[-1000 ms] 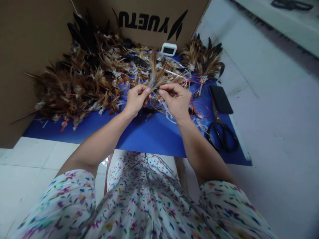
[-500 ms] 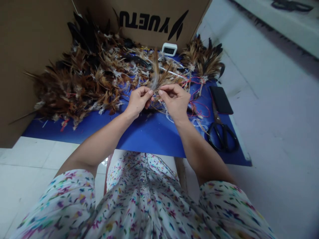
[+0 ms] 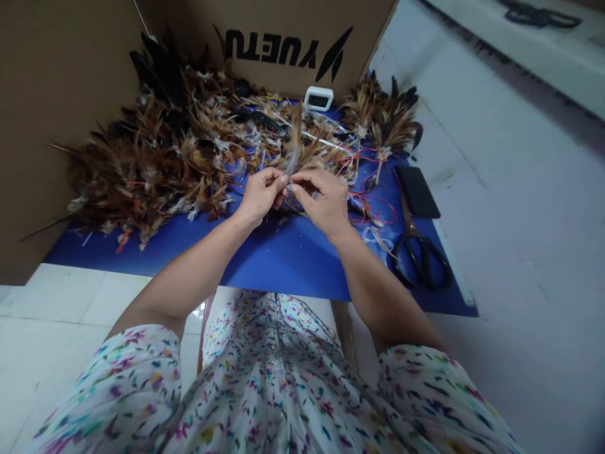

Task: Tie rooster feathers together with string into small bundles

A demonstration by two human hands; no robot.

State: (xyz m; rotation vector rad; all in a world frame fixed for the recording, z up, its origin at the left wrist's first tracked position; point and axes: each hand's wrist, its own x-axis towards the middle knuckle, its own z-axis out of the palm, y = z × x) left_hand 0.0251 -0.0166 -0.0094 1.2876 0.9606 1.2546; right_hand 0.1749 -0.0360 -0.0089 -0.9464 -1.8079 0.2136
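My left hand (image 3: 261, 194) pinches the base of a brown feather (image 3: 296, 135) with grey-white fluff, its tip pointing up and away from me. Close against it, my right hand (image 3: 322, 198) is closed too, thumb and forefinger pressed together at the feather's base. Whatever the right fingertips hold is too small to make out. Beyond both hands spreads a loose layer of brown and tan feathers (image 3: 265, 135). Red string (image 3: 373, 197) lies in loops just right of my right hand, with a curl of clear ribbon (image 3: 377, 238) nearer me.
A large heap of brown and black feathers (image 3: 155, 151) covers the left of the blue table (image 3: 283, 265). Black-handled scissors (image 3: 420, 261) and a dark phone (image 3: 417, 191) lie at right. A white timer (image 3: 318, 99) and feather bunches (image 3: 385, 116) stand before the cardboard box (image 3: 278, 16).
My right hand has moved left and slightly down, bringing its fingertips up to my left hand's. The left hand keeps its pinch on the feather. The whole view has shifted slightly.
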